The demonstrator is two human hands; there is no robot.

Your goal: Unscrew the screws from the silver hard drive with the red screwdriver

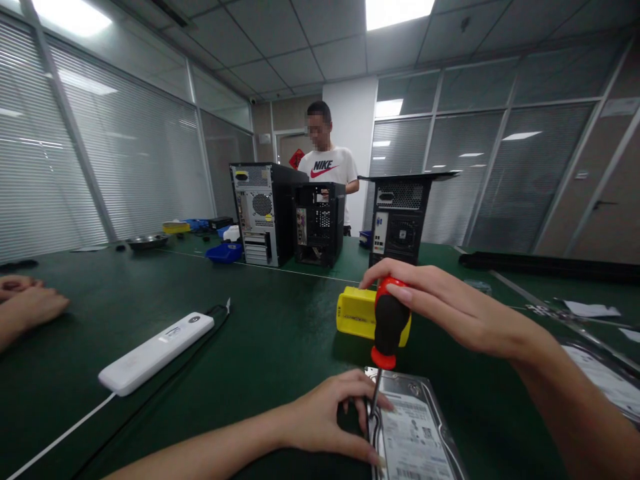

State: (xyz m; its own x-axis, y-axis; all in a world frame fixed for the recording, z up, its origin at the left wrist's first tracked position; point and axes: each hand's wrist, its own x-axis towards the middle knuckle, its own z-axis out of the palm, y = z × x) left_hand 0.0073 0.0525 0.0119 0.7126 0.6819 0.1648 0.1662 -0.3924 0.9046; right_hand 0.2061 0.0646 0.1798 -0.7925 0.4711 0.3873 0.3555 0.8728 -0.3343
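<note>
Gripping a screwdriver (389, 327) upright, right hand (450, 303) fingers closed; left hand (327, 417) fingers spread, steadying hard drive (415, 430) near table (270, 333) edge; yellow box (356, 312) behind.

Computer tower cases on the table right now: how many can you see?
3. A silver-backed tower stands left, a smaller black tower right beside it in front of the standing person, and a third tower stands apart to the right. More may be hidden behind them.

An office room used as a computer repair workshop is shown: glass partition walls (480, 160) fitted with blinds, a panelled ceiling (300, 40) with inset lights, and opened desktop tower cases (263, 213) set on a long green-matted surface (260, 333) beside blue parts bins (225, 253).
</note>
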